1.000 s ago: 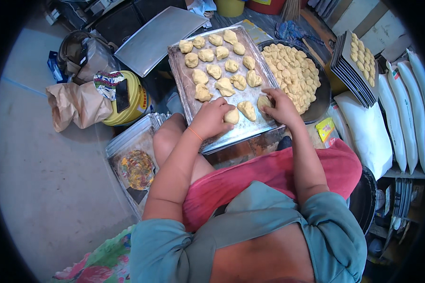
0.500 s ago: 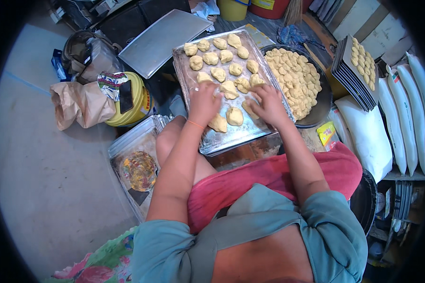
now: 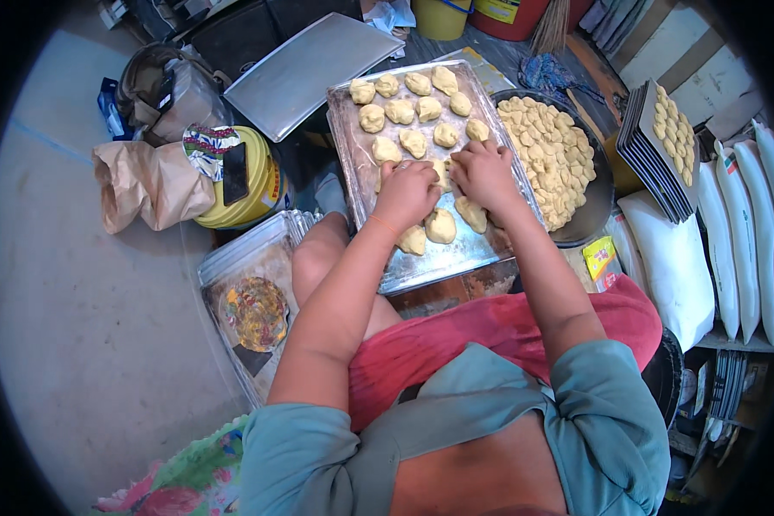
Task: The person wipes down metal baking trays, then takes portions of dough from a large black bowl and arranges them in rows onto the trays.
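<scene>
Rows of pale yellow dough balls lie on a worn metal baking tray in front of me, which rests on other trays. Both my hands are over the middle of it. My left hand, fingers curled and closed, presses on dough at the left of a partly hidden ball. Close beside it, my right hand curls over dough at that ball's right side. The palms and fingers hide most of the dough under them. To the tray's right stands a wide dark basin heaped with dough pieces.
A bare metal sheet leans at the back left. Left of my leg are a yellow bucket, a brown paper bag and stacked trays. Dark trays with dough and white sacks stand at right.
My hands have drawn closer together over the tray's middle, and their spread fingers have curled in on the dough. The whole view has shifted slightly.
</scene>
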The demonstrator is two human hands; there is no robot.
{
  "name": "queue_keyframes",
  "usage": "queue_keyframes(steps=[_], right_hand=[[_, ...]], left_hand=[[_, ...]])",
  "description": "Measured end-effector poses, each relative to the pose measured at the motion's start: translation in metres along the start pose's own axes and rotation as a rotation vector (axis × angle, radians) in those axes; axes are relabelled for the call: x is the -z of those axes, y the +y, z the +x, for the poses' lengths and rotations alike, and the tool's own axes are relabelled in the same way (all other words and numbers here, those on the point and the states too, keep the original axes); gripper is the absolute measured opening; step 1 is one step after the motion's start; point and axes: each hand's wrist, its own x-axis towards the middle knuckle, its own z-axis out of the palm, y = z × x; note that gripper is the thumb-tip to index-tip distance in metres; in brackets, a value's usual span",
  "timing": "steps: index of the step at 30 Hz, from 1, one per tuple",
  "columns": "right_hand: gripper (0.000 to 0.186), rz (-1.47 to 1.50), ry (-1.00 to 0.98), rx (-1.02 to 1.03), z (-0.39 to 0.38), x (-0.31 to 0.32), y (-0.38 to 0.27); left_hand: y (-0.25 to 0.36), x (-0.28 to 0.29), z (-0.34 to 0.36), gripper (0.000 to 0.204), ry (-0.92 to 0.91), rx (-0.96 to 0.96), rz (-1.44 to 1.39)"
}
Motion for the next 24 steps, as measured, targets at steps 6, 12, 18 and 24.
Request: queue_keyframes(steps=[6, 12, 18, 24], right_hand=[[0.031, 0.042, 0.018, -0.006, 0.054, -0.008, 0.006], [0.043, 0.064, -0.165, -0.088, 0.102, 0.001, -0.001], [0.042, 0.123, -0.156, -0.043, 0.143, -0.032, 0.004], [0.042, 0.16, -0.097, 0.02, 0.149, -0.044, -0.019]], left_hand=[[-0.021, -0.003, 0.016, 0.05, 0.287, 0.185, 0.076], [-0.025, -0.006, 0.017, 0.054, 0.005, 0.25, 0.076], [-0.03, -0.01, 0.017, 0.05, 0.185, 0.24, 0.091], [-0.041, -0.006, 0.017, 0.044, 0.32, 0.342, 0.035]])
